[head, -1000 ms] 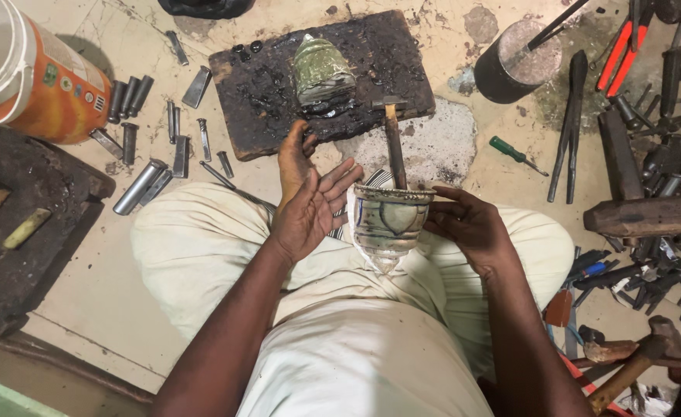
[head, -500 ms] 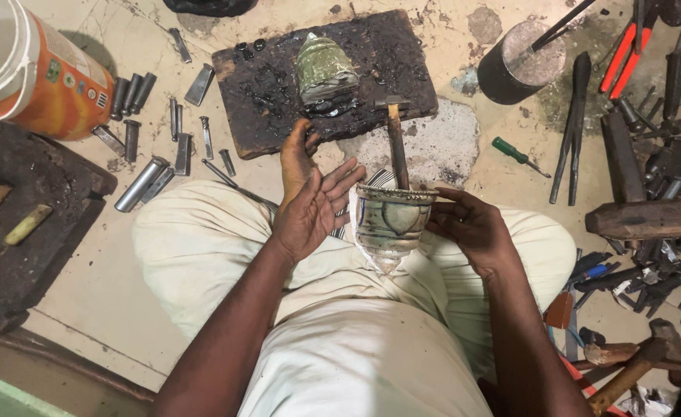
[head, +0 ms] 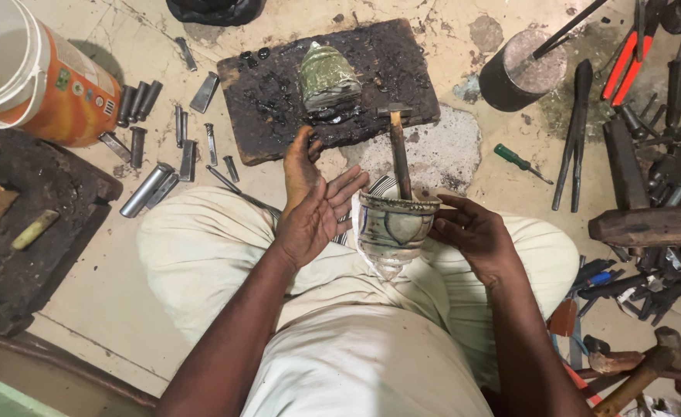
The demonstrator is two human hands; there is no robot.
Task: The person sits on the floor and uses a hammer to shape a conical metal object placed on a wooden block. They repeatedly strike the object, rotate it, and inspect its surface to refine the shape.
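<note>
A pale metal cup-shaped piece (head: pixel 393 230) with a patterned rim rests on my lap. My right hand (head: pixel 472 235) grips its right side. My left hand (head: pixel 312 202) is spread open beside its left side, palm turned toward it, fingers apart and holding nothing. A small hammer (head: pixel 398 148) lies just beyond the cup, its handle pointing toward me. Farther off, a greenish metal piece (head: pixel 326 79) sits on a blackened pitch board (head: pixel 279 100).
An orange-and-white bucket (head: pixel 28 73) stands at far left. Several steel punches (head: pixel 147 189) lie scattered on the floor. A dark board (head: pixel 24 255) is at left. A round dark pot (head: pixel 522 77), pliers, hammers (head: pixel 649 224) and other tools crowd the right.
My left hand has stayed open beside the cup; the cup and right hand shifted very slightly. Little else differs.
</note>
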